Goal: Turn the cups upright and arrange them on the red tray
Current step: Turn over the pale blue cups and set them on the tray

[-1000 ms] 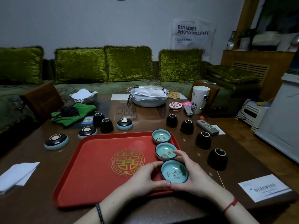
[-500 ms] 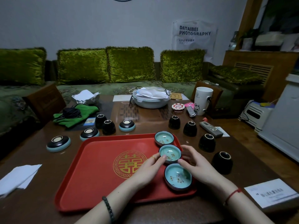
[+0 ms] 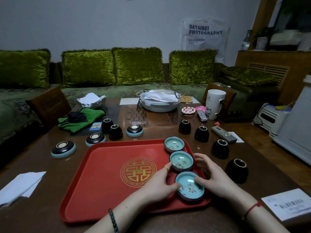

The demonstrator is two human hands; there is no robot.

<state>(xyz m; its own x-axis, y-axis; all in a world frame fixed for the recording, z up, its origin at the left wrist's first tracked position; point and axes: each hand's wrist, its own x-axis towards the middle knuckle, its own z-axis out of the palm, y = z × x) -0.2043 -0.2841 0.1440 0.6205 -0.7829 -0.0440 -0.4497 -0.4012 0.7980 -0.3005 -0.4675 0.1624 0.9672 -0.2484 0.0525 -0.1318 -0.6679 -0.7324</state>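
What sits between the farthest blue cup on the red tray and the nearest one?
A third upright blue cup, lined up with the far cup and near cup along the red tray's right edge; the head view shows it.

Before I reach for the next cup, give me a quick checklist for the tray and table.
1. Cups on the red tray upright: ok; far cup, middle cup and near cup show their teal insides.
2. Row along the tray's right edge: ok.
3. Hands free: not ok; left hand and right hand both touch the middle and near cups.
4. Room on the tray: ok; its left and centre are bare.
5. All cups turned: not ok; nine sit upside down on the table, the nearest black cup right of the right hand.
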